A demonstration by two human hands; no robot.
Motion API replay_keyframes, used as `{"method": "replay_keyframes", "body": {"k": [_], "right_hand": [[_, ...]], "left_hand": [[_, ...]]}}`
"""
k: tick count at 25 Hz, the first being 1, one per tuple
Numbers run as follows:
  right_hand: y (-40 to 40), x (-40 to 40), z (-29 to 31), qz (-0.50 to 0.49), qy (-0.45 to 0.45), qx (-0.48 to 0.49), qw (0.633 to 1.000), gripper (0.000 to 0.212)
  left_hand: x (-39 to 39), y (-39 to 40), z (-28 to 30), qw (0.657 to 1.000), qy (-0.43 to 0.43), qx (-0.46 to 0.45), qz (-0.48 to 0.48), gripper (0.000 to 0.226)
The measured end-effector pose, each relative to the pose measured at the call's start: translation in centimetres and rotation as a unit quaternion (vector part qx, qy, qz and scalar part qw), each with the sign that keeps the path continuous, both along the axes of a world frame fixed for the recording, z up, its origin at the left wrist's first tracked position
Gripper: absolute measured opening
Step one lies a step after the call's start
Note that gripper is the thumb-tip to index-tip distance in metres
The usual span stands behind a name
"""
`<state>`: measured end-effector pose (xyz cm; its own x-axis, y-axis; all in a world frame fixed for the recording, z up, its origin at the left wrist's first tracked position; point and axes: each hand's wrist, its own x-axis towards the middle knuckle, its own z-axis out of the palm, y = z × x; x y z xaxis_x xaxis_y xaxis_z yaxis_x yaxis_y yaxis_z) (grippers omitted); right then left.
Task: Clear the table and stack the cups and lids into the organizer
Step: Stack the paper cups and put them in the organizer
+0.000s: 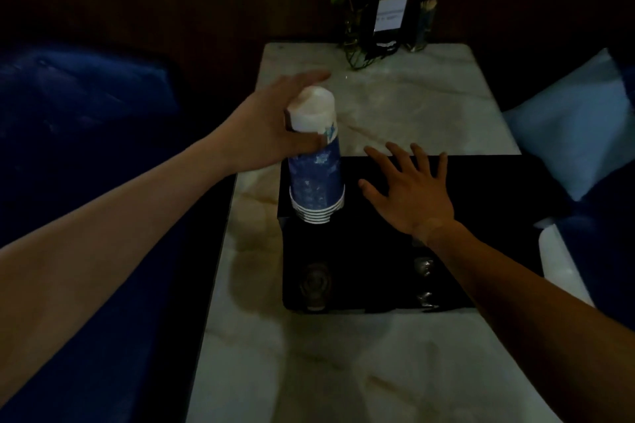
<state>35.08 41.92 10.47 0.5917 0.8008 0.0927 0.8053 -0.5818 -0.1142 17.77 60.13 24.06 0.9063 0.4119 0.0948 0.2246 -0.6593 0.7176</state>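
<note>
Left hand (271, 127) gripping inverted stack of blue-and-white paper cups (314, 161) at far-left corner of black rectangular organizer (498, 216). Right hand (412, 189) open, fingers spread above organizer on pale marble counter (395, 96).

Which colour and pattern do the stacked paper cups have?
Blue paper cups with pale star-like marks, white rims; head view.

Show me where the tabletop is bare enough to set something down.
Bare marble table lies between the black organizer and the near edge, and between the organizer and the plant and sign. Crowded: the organizer's left end, where the left hand holds the cup stack; the right hand spreads beside it.
</note>
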Motion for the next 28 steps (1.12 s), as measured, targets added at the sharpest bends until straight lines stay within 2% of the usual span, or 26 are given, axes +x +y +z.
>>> {"method": "replay_keyframes", "body": {"k": [5,13,17,28], "right_hand": [[0.1,0.1,0.1,-0.006,-0.003,-0.003,1.0,0.067],[0.1,0.0,0.6,0.001,-0.004,-0.017,1.0,0.069],[0.1,0.0,0.7,0.001,0.005,-0.021,1.0,0.069],[0.1,0.0,0.8,0.004,-0.003,-0.039,0.999,0.07]], "left_hand": [[0.1,-1.4,-2.3,0.98,0.142,0.139,-0.019,0.075],[2.0,-3.1,-6.2,0.93,0.28,0.223,-0.084,0.063],[2.7,-3.0,-7.9,0.91,0.295,0.273,-0.099,0.06],[2.8,-2.9,-9.3,0.921,0.289,0.247,-0.082,0.068]]}}
